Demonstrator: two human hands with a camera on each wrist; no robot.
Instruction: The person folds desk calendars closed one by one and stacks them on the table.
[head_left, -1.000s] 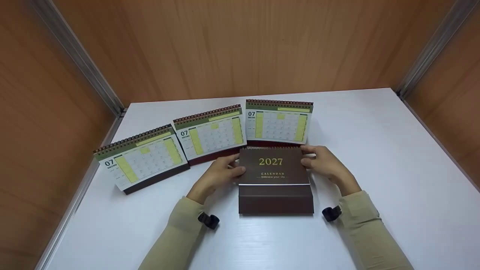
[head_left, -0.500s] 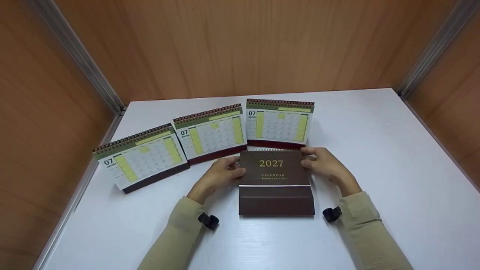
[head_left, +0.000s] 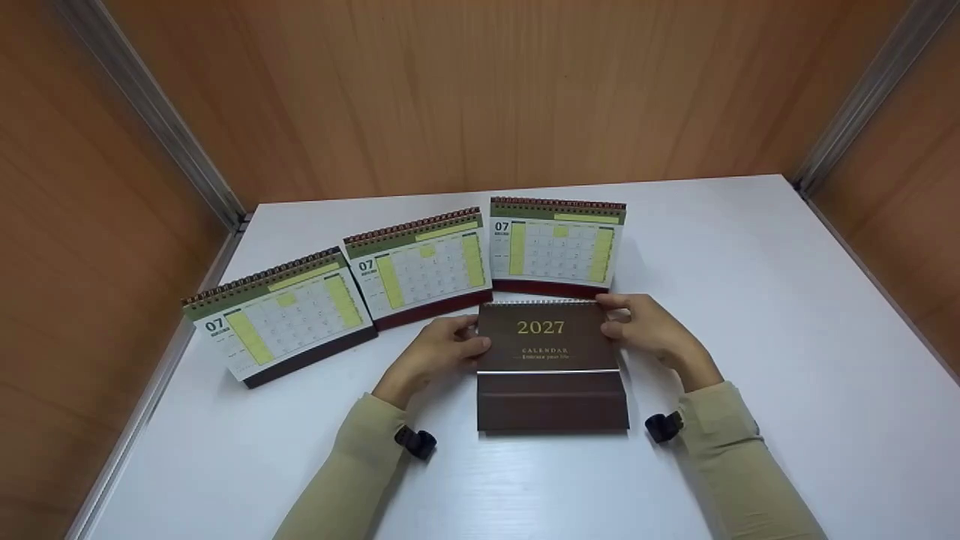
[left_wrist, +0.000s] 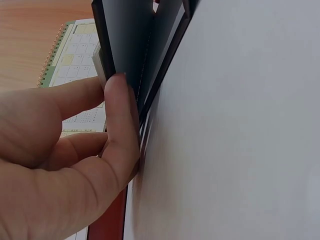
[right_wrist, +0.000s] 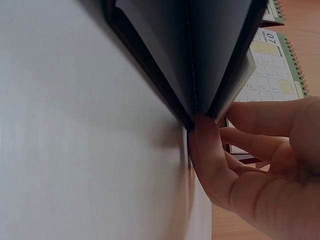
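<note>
A dark brown desk calendar (head_left: 541,341) with "2027" in gold on its cover lies low on the white table. My left hand (head_left: 436,355) grips its left edge, thumb in front and fingers behind. On the opposite edge my right hand (head_left: 651,330) pinches it near the spiral binding. In the left wrist view the calendar's folded stand (left_wrist: 127,55) spreads into a V beside the left hand (left_wrist: 85,150). The right wrist view shows the same stand (right_wrist: 185,60) from its other end, with the right hand's thumb and fingers (right_wrist: 210,155) at the fold.
Three upright desk calendars, all showing month 07, form a row behind: the left one (head_left: 281,315), the middle one (head_left: 420,266) and the right one (head_left: 557,244), which is just behind the brown one. Wooden panels (head_left: 480,97) wall in the white table (head_left: 757,300) at back and sides.
The brown calendar's top spiral edge has come slightly toward me and lower, leaving a small gap to the right calendar behind. Both hands keep their hold with hardly any shift.
</note>
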